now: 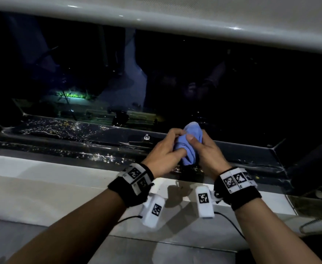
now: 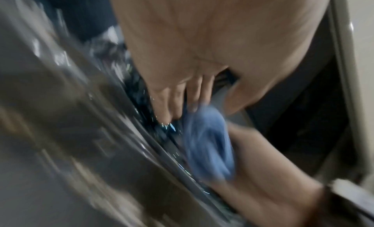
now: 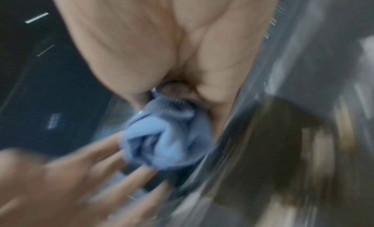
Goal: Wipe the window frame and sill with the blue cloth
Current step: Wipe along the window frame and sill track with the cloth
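Head view: both hands hold the bunched blue cloth (image 1: 189, 142) between them above the dark window frame (image 1: 106, 143); the left hand (image 1: 165, 153) curls its fingers round the cloth's near side, the right hand (image 1: 208, 151) clamps it with thumb on top, pale sill (image 1: 42, 180) below the wrists

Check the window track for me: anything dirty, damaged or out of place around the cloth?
Yes: pale specks and grit litter the dark window track, thickest left of the hands. Both the left hand and right hand hold the bunched blue cloth just above the track rather than flat on it. No damage visible.
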{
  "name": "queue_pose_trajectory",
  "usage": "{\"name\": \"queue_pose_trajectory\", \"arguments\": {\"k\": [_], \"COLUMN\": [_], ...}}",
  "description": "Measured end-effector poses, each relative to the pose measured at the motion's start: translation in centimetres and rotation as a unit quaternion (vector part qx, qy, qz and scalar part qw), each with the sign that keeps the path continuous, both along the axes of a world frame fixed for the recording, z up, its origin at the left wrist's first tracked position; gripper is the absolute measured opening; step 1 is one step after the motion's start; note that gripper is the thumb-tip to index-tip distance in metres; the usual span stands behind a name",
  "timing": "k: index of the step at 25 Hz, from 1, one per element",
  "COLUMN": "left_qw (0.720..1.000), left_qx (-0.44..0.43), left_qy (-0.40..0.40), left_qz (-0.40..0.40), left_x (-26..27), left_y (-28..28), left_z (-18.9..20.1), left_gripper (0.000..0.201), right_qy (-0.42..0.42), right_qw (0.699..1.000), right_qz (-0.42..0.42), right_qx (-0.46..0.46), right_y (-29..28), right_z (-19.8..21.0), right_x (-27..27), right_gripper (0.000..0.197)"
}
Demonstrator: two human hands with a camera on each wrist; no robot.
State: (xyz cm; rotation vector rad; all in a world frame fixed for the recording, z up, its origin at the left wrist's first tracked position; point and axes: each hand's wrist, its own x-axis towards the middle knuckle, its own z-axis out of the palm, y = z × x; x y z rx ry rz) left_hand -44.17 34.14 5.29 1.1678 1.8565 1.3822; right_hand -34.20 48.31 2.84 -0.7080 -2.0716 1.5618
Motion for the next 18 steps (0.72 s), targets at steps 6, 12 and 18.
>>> {"name": "queue_pose_trajectory", "arguments": {"k": [6,12,18], "left_qw": [0.905,0.882,0.867], "left_qx": [-0.179,-0.198,-0.233], "left_qy": [0.383,0.426,0.437], "left_qz": [0.046,0.044,0.051], "left_x": [-7.2,-8.2,-8.1], "left_y": [-5.4,-5.6,-5.1], "left_z": [-2.4,-4.5,-4.0], "left_gripper": [0.023,0.028,0.027], "right_qy": [-0.324,-0.18,-0.322], "right_qw": [0.821,0.845,0.838], "right_qz": [-0.017,0.249,0.0], "right_qx": [0.47,0.437,0.441], "right_y": [3.5,0.6,3.5], "right_z": [0.3,-0.3,-0.1], "right_x": [-1.0,-1.4,-1.1], "right_gripper": [0.044,0.033,0.033]}}
